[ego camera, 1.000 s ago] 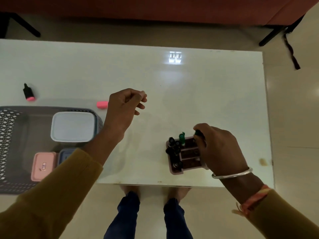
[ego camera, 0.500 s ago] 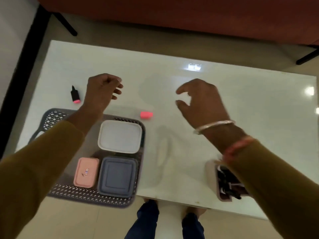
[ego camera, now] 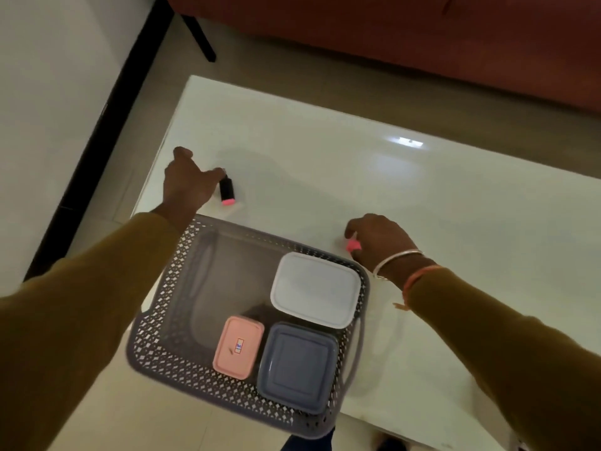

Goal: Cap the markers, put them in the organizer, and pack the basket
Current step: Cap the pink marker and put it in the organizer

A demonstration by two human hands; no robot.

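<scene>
Both hands relocated: left hand (ego camera: 187, 187), fingers apart, at pink highlighter (ego camera: 226, 190), basket's (ego camera: 169, 320) 11 o'clock; right hand (ego camera: 380, 237) pinches pink cap (ego camera: 353, 246), 1 o'clock. Step, likely: capping. Next: grasp highlighter, join both.

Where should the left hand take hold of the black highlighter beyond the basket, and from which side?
Pinch the highlighter mid-length on its black barrel, thumb and fingers across its narrow width. Come from its left, where the left hand is open beside it. Both ends stay free for the pink cap that the right hand pinches.
</scene>
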